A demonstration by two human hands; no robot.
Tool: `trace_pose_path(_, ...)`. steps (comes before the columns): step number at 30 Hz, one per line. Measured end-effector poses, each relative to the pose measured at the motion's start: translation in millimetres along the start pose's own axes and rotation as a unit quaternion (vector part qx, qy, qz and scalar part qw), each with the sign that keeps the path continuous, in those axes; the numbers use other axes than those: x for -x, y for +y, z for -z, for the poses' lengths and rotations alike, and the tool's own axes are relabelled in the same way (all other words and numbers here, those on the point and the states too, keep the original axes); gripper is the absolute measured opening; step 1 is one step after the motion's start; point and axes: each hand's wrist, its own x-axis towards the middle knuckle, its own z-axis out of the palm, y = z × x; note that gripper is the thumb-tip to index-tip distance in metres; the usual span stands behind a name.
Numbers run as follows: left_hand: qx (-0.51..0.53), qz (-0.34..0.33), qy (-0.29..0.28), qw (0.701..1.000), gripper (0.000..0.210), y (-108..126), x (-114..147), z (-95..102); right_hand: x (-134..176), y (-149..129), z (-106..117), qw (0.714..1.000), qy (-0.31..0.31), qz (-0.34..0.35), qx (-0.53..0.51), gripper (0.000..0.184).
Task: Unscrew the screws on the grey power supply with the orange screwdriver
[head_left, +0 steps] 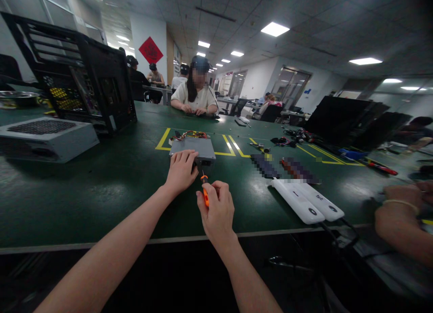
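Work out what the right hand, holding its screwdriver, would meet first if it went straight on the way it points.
Led by the screwdriver, the right hand would likely meet the grey metal box's near side, beside the left hand; the tip may already touch it.

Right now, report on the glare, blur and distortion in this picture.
Head view: ceiling lights blown out to white, pale glare on the green table; head view: computer case at left looks stretched and tilted; head view: screwdriver handle fairly clear, its tip hard to make out; head view: blocky pixels cover the seated person's face.
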Motion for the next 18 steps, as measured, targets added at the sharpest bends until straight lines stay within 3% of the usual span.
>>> trace_pose_path(3, -0.003, 0.001, 0.002, 1.0, 0.039, -0.1, 0.0, -0.3, -0.9, 1.9, -4.5, 0.998, 0.027, 0.038, -0.051, 0.015)
trace_pose_path(7, -0.009, -0.005, 0.004, 1.0, 0.039, -0.5, 0.1, -1.2, -0.5, 1.5, -6.5, 0.993, 0.002, 0.077, -0.09, 0.01)
trace_pose_path(12, -0.008, -0.002, 0.006, 1.0, 0.039, -0.8, 0.0, -1.2, 2.8, -0.6, -6.2, 0.99, -0.017, 0.056, -0.126, 0.017)
trace_pose_path(18, -0.003, -0.002, 0.001, 1.0, 0.04, -0.6, 0.0, 0.3, 2.0, 3.9, -0.7, 0.999, 0.001, 0.004, -0.048, 0.023)
